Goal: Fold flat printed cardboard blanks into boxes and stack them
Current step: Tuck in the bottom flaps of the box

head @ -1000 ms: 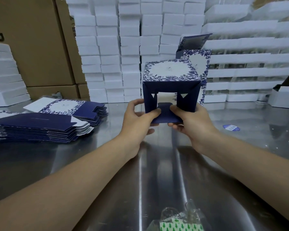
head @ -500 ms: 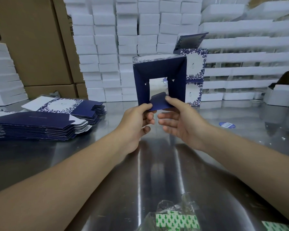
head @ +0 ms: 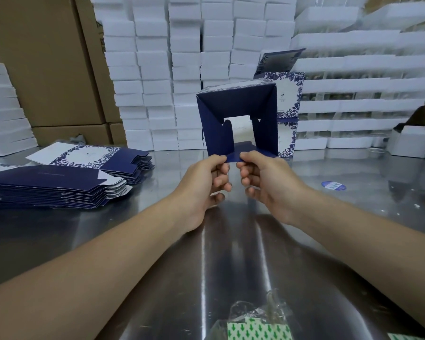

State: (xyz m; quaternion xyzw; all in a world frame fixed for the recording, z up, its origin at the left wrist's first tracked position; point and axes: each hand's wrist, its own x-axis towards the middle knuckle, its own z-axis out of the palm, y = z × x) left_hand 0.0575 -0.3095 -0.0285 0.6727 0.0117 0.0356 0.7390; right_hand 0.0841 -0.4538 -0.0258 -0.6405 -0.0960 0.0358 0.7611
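Two hands (head: 204,185) (head: 270,185), one box (head: 236,104), two stacks of blanks (head: 47,182) (head: 123,160).

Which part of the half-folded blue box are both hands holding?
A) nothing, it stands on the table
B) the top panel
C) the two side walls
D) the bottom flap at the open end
D: the left hand and the right hand both pinch the bottom flap of the blue box, which is held above the table with that end open.
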